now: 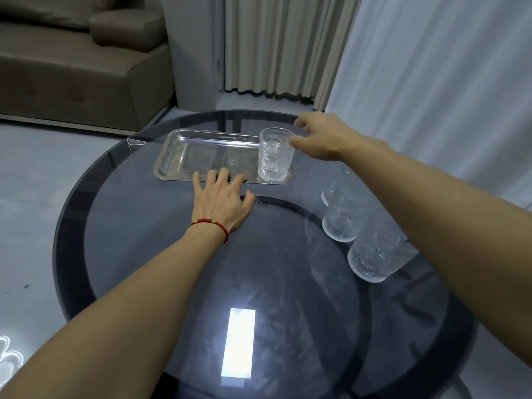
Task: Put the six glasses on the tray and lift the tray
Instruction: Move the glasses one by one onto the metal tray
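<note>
A brown upholstered sofa (72, 61) stands at far left, well clear of the work. On the round dark glass counter (144, 254) the left hand (221, 204), a red cord bracelet (211, 226) at its wrist, lies palm down with fingers (214, 177) spread, their tips touching the near rim of the rectangular shiny metal tray (201, 152), probably to keep it from sliding. One ribbed clear glass (275, 155) stands upright in the tray's right end. The right hand (319, 138) is just beside its rim, fingers loosely parted; the thumb seems to touch the rim, but I cannot tell whether it grips. Three more ribbed clear tumblers (342, 217) wait on the counter to the right, partly hidden under the right forearm; any others are out of sight. That forearm hangs close above them, so a careless sweep could knock one. Pale pleated curtains (288, 44) hang behind.
</note>
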`<state>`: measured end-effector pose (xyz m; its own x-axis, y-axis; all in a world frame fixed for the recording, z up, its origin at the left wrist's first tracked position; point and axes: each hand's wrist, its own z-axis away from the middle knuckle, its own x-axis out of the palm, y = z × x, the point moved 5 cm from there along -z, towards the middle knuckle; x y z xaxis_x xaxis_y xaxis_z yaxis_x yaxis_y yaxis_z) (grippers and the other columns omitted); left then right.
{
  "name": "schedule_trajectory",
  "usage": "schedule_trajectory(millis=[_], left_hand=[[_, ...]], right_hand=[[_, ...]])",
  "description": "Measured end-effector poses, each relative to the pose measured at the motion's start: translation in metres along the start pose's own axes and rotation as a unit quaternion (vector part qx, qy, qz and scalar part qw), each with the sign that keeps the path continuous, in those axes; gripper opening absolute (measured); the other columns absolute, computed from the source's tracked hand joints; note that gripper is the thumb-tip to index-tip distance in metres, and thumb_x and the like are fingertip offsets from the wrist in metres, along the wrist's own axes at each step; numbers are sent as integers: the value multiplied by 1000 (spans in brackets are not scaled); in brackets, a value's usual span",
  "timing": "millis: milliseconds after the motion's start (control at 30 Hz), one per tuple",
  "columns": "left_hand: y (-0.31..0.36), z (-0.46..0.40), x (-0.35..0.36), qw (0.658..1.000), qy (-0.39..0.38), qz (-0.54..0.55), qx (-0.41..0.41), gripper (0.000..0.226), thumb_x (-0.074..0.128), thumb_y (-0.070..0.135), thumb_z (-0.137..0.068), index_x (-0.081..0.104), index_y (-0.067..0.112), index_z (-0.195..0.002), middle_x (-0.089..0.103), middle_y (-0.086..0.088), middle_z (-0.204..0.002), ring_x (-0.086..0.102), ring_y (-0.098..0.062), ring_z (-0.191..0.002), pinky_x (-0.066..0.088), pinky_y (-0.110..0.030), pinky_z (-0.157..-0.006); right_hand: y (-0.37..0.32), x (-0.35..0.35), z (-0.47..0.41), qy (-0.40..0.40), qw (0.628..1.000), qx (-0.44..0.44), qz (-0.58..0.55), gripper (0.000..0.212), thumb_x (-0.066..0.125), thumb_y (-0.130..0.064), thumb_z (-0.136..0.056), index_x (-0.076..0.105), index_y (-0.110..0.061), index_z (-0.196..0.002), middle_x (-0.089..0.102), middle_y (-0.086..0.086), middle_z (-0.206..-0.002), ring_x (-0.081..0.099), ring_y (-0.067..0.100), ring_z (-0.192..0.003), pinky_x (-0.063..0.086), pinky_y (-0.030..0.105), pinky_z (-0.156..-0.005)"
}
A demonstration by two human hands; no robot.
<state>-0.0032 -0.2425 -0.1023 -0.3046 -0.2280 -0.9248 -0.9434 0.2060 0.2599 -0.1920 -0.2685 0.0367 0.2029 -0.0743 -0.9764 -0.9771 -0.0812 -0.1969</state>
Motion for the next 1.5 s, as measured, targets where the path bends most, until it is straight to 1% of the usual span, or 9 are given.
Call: schedule_trajectory(millis=[133, 267, 433, 700, 833, 933, 1067, 1367, 1500], left_hand=[[1, 2, -2, 1000, 9, -16, -14, 41, 37, 46, -96, 62, 25, -122, 60, -5, -121, 50, -31, -118, 26, -65, -117], [4, 6, -6, 1000, -15, -11, -19, 40, 39, 48, -96, 61, 25, -121, 60, -6, -123, 51, -32, -120, 25, -67, -117], [5, 28, -12, 999, -27, -30, -11, 48, 37, 55, -94, 59, 28, -128, 60, -3, -123, 52, -30, -121, 25, -64, -117], [1, 57, -11, 999, -47, -4, 3, 61, 29, 51, -98, 30, 25, -154, 44, 1, -148, 28, -24, -148, 8, -64, -126], [3, 56, -17, 1000, -20, 6, -10, 56, 33, 49, -97, 42, 19, -143, 44, -1, -146, 33, -24, -144, 11, -61, -126], [2, 56, -19, 1000, -11, 3, -24, 52, 36, 48, -96, 47, 19, -138, 45, -6, -144, 35, -27, -140, 14, -57, -126], [0, 56, -21, 999, 2, 14, -34, 44, 40, 44, -96, 54, 20, -131, 51, -6, -128, 41, -28, -128, 18, -53, -125], [-2, 53, -18, 999, 23, 20, -43, 44, 42, 43, -93, 57, 21, -128, 52, -4, -127, 42, -27, -128, 19, -51, -125], [-3, 52, -16, 999, 25, 14, -45, 44, 41, 44, -93, 58, 22, -126, 53, -4, -127, 42, -27, -129, 20, -51, -124]], right_hand=[[20, -18, 63, -34, 997, -27, 57, 40, 59, -48, -92, 70, -17, -114, 74, 9, -117, 67, 28, -106, 55, 44, -95], [35, -13, 106, -64, 979, -10, 191, 75, 48, -74, -83, 57, -20, -134, 57, 13, -135, 52, 34, -126, 45, 52, -104], [44, -2, 116, -70, 968, 48, 237, 78, 55, -68, -86, 39, -19, -144, 48, 18, -147, 48, 40, -133, 37, 58, -110], [36, -6, 117, -51, 985, 95, 133, 70, 70, -53, -81, 47, -13, -133, 60, 16, -126, 56, 39, -119, 38, 53, -104], [16, -30, 117, -27, 999, 35, 21, 78, 80, -50, -69, 50, -17, -133, 57, 12, -123, 55, 34, -117, 49, 49, -100], [-18, -54, 106, 8, 995, -50, -83, 76, 84, -50, -70, 55, -18, -132, 58, 0, -117, 59, 22, -110, 49, 29, -83], [-70, -59, 62, 54, 976, -79, -195, 73, 83, -54, -70, 58, -20, -129, 60, -4, -119, 60, 19, -111, 53, 35, -92], [-102, 19, -50, 38, 997, 3, -73, 78, 86, -44, -71, 50, -16, -135, 54, 14, -136, 49, 37, -128, 45, 49, -106], [-90, 36, -70, 23, 999, 32, -4, 70, 85, -41, -75, 53, -13, -130, 61, 14, -130, 55, 37, -123, 40, 43, -97]])
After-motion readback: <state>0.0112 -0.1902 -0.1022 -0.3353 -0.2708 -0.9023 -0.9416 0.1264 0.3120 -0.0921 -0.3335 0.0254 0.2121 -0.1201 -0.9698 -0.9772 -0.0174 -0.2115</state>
